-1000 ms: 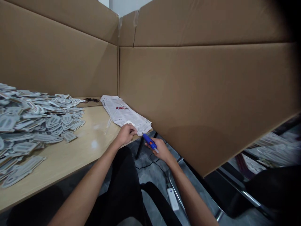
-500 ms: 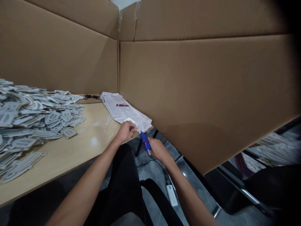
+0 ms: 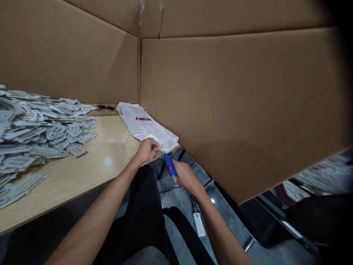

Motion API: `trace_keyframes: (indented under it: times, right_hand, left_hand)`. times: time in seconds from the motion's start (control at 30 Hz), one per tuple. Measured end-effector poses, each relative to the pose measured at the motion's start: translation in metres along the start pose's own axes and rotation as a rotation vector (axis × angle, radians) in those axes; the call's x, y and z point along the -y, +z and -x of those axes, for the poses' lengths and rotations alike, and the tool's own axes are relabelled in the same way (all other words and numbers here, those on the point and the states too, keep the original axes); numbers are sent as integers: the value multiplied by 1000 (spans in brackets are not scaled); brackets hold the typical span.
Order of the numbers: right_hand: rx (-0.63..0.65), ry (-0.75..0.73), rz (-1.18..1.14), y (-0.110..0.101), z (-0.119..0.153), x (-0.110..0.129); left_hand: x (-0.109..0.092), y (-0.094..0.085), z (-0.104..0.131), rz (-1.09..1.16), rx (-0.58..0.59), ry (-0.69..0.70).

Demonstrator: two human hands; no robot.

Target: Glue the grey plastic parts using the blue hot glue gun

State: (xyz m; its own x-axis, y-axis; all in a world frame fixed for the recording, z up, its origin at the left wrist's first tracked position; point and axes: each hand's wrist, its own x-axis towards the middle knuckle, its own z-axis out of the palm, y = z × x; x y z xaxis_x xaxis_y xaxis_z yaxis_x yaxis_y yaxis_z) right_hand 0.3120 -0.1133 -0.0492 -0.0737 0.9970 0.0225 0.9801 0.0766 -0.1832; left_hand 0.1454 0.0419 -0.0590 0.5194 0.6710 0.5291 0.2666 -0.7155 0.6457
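My right hand (image 3: pixel 184 174) is wrapped round a blue hot glue gun (image 3: pixel 170 165), with a pale glue stick jutting from its back end. The gun's nozzle points up and left, close to the fingertips of my left hand (image 3: pixel 149 149). Those fingers are pinched together at the table's corner, over printed paper sheets (image 3: pixel 164 134). A small white piece (image 3: pixel 151 137) shows just behind my left hand; whether the fingers grip it, I cannot make out. On the paper lies a red tool (image 3: pixel 142 119), too small to name, and thin clear sticks (image 3: pixel 129 131) lie across its left edge.
A large heap of flat grey-white cut-out pieces (image 3: pixel 46 129) covers the left of the wooden table (image 3: pixel 110 162). Cardboard walls (image 3: pixel 234 103) stand behind and to the right. Dark strings (image 3: pixel 106 107) lie at the back. A white power strip (image 3: pixel 199 224) sits on the floor.
The view has tilted slightly, so the table and heap appear higher and farther left. Both hands keep nearly the same pose, with the glue gun still beside my left fingertips.
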Motion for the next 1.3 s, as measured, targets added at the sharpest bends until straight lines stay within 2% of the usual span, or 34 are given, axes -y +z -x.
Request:
trace_keyframes:
  times: [0.3, 0.57, 0.67, 0.8, 0.9, 1.0, 1.2, 1.3]
  right_hand:
    - [32, -9, -8, 0, 3, -2]
    - [-18, -21, -45, 5, -2, -4]
    - [-66, -55, -145, 13, -1, -10]
    - [-143, -129, -399, 25, -6, -19]
    - [-107, -174, -644, 34, -9, -25]
    - [-95, -159, -801, 38, -9, -28]
    - [-94, -148, -879, 41, -8, -26]
    - [-133, -97, -864, 43, -9, -25]
  left_hand:
    - [-1, -1, 0, -3, 5, 8]
    - [-2, -1, 0, 0, -7, -2]
    - [0, 0, 0, 0, -5, 1]
    - [0, 0, 0, 3, -7, 10]
    - [-1, -1, 1, 14, -3, 11]
    - [-1, -1, 1, 16, -8, 18]
    - [-1, -1, 1, 8, 2, 16]
    - [-1, -1, 1, 13, -2, 10]
